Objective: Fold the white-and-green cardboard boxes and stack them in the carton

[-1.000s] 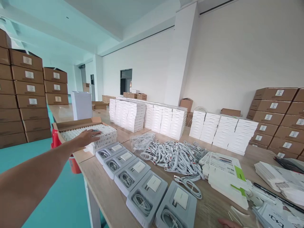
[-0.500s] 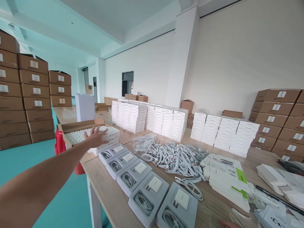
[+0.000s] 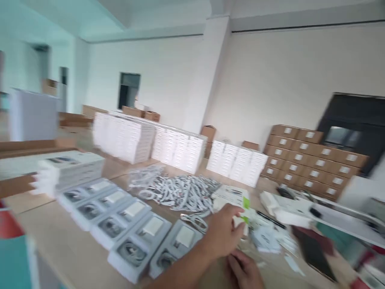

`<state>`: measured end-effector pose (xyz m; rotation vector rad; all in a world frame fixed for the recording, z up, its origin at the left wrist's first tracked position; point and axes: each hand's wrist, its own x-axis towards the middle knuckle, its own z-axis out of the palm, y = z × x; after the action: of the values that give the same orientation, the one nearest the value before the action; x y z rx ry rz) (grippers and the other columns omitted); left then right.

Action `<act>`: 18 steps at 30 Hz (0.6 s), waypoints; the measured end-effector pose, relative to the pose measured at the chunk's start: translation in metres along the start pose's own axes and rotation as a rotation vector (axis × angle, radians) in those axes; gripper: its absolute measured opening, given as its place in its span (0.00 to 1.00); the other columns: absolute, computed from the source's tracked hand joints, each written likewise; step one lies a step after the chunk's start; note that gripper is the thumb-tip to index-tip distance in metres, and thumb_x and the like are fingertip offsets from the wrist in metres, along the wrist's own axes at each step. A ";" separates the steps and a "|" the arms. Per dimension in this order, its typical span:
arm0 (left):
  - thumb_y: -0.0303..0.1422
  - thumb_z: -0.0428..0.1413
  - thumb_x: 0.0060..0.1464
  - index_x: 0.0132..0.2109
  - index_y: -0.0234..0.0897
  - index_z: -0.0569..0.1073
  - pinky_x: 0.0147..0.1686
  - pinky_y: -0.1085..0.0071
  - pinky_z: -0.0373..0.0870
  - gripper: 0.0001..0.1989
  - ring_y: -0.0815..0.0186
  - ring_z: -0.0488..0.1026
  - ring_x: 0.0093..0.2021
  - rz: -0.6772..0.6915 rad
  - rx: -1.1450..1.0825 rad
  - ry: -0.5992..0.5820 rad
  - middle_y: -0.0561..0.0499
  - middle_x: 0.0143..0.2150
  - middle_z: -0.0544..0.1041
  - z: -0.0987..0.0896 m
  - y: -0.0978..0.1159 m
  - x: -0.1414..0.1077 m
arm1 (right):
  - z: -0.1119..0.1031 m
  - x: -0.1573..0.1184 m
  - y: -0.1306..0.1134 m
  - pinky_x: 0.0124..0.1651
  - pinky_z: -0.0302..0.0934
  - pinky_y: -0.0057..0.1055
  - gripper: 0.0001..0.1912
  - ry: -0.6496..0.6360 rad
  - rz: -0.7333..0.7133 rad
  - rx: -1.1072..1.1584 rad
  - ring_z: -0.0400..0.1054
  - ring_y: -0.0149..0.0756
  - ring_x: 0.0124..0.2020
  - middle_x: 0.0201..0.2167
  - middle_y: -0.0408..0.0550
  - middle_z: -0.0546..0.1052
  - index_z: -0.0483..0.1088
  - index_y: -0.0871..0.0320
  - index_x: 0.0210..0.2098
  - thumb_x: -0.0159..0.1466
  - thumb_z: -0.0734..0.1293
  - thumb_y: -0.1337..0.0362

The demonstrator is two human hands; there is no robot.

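Observation:
My left hand (image 3: 224, 228) hangs over the table, thumb and index finger apart, with nothing visible between them. Just below it, my right hand (image 3: 246, 273) is low at the bottom edge, fingers curled together; anything inside is hidden. To the left, several grey trays (image 3: 141, 237) form a slanting row, each with a white charger (image 3: 152, 226) and a coiled cable (image 3: 131, 251). Behind the hands lies a heap of grey-white cables (image 3: 186, 194). White and green packaging (image 3: 231, 194) is beyond my left hand.
White boxes (image 3: 180, 150) stand stacked along the table's back. More white boxes (image 3: 72, 170) sit beside an open carton (image 3: 18, 186) at left. A dark phone-like object (image 3: 314, 253), papers (image 3: 266, 239) and a black rod (image 3: 270, 219) lie right. Brown cartons (image 3: 300, 160) stand behind.
The view has swung right. My left hand has left the white boxes by the carton and come over beside my right hand, which now shows more fully.

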<state>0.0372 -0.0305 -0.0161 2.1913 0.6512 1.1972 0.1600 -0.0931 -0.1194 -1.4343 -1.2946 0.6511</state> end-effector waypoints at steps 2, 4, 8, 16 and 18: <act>0.28 0.51 0.56 0.47 0.42 0.72 0.37 0.66 0.69 0.12 0.64 0.73 0.32 0.018 0.139 -0.027 0.49 0.42 0.75 0.008 -0.008 0.001 | -0.011 0.008 0.000 0.39 0.70 0.43 0.22 0.055 -0.095 -0.057 0.74 0.48 0.31 0.27 0.52 0.80 0.80 0.55 0.38 0.61 0.64 0.46; 0.28 0.49 0.57 0.44 0.41 0.72 0.37 0.64 0.66 0.10 0.60 0.74 0.36 0.040 0.262 -0.116 0.48 0.39 0.75 0.005 -0.020 0.001 | -0.024 0.018 0.000 0.47 0.69 0.45 0.19 0.160 -0.205 -0.191 0.74 0.49 0.40 0.37 0.54 0.81 0.79 0.55 0.42 0.65 0.62 0.51; 0.30 0.50 0.57 0.40 0.39 0.71 0.35 0.65 0.63 0.06 0.59 0.73 0.35 -0.077 0.339 -0.231 0.48 0.37 0.75 -0.002 -0.031 -0.003 | -0.045 0.039 0.004 0.62 0.59 0.52 0.19 0.356 -0.401 -0.484 0.64 0.51 0.60 0.57 0.56 0.72 0.72 0.53 0.55 0.66 0.61 0.59; 0.32 0.49 0.57 0.33 0.39 0.70 0.35 0.67 0.59 0.06 0.60 0.71 0.35 -0.206 0.275 -0.247 0.49 0.34 0.74 -0.006 -0.033 0.002 | -0.051 0.101 -0.009 0.69 0.47 0.53 0.29 0.267 -0.263 -0.761 0.49 0.50 0.70 0.67 0.59 0.60 0.58 0.61 0.65 0.68 0.58 0.56; 0.33 0.50 0.56 0.32 0.39 0.70 0.34 0.68 0.58 0.06 0.61 0.69 0.34 -0.245 0.192 -0.217 0.50 0.32 0.73 -0.010 -0.035 0.004 | -0.051 0.115 -0.020 0.70 0.44 0.53 0.31 0.162 -0.184 -0.819 0.49 0.51 0.70 0.67 0.59 0.61 0.58 0.59 0.65 0.66 0.61 0.52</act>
<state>0.0251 -0.0005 -0.0327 2.2756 0.9423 0.7872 0.2289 -0.0057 -0.0578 -1.9226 -1.6216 -0.1617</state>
